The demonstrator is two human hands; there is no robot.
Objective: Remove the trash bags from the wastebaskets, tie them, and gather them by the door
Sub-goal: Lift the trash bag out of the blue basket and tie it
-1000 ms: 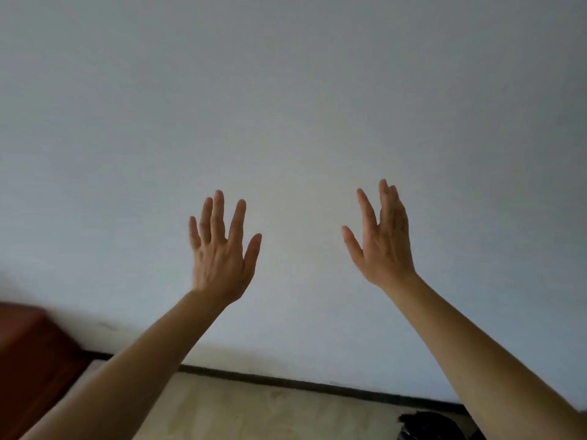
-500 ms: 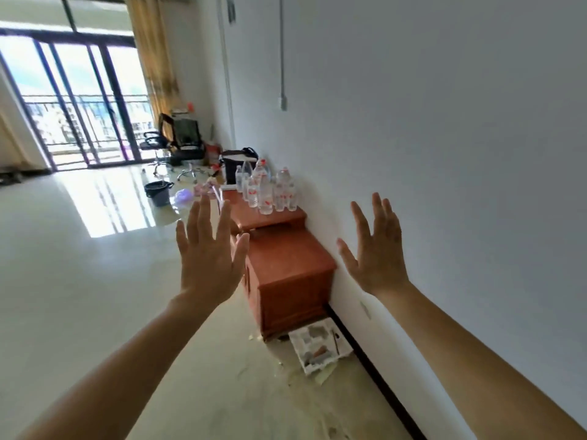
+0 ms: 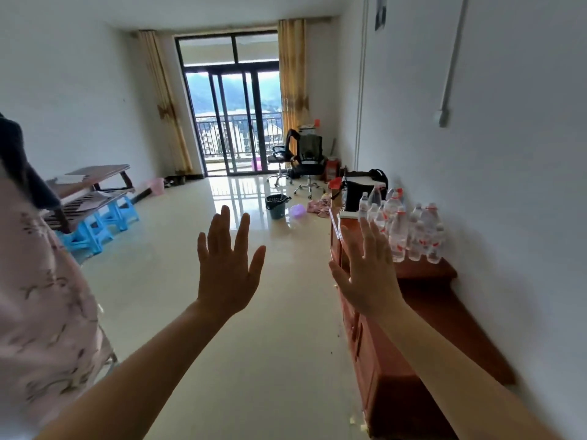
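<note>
My left hand and my right hand are raised in front of me, fingers straight and spread, holding nothing. Far ahead on the shiny floor stands a dark wastebasket with a dark bag in it. A pink wastebasket stands by the left wall near the curtain. Both are well beyond my hands.
A red-brown wooden cabinet runs along the right wall, with several water bottles and a black bag on it. Office chairs stand before the glass balcony door. A person in a pink patterned garment is close at left, near blue stools.
My view has swung left from the blank wall to look down the room. Both hands stay raised and spread.
</note>
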